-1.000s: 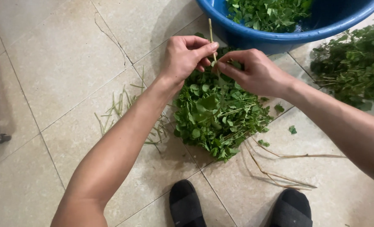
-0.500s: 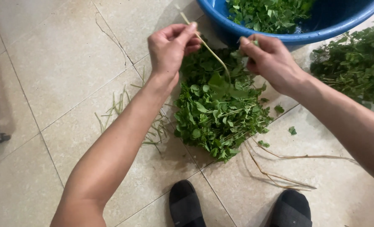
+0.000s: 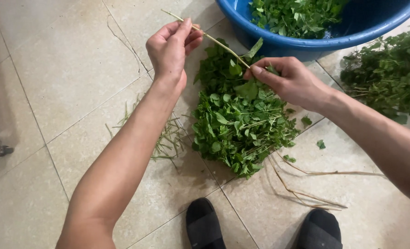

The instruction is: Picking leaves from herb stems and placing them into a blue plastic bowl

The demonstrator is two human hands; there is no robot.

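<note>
My left hand (image 3: 170, 48) pinches one end of a thin pale green stem (image 3: 214, 40), which slants down to the right. My right hand (image 3: 290, 83) grips the stem's other end, where a few green leaves (image 3: 254, 48) still cling between its fingers. Both hands hover over a heap of leafy greens (image 3: 242, 120) lying on the beige tiled floor (image 3: 62, 78). Just beyond the hands stands a blue plastic basin (image 3: 348, 39) with picked green leaves (image 3: 292, 16) inside.
A second bunch of greens (image 3: 389, 78) lies on the floor at the right. Bare stripped stems (image 3: 166, 138) are scattered left of the heap and others (image 3: 306, 184) to its lower right. My two black-socked feet (image 3: 205, 226) show at the bottom edge.
The hands have drawn apart along the stem: my left hand moved left and up, my right slid down the stem, gathering leaves. The bare stem now stretches between them.
</note>
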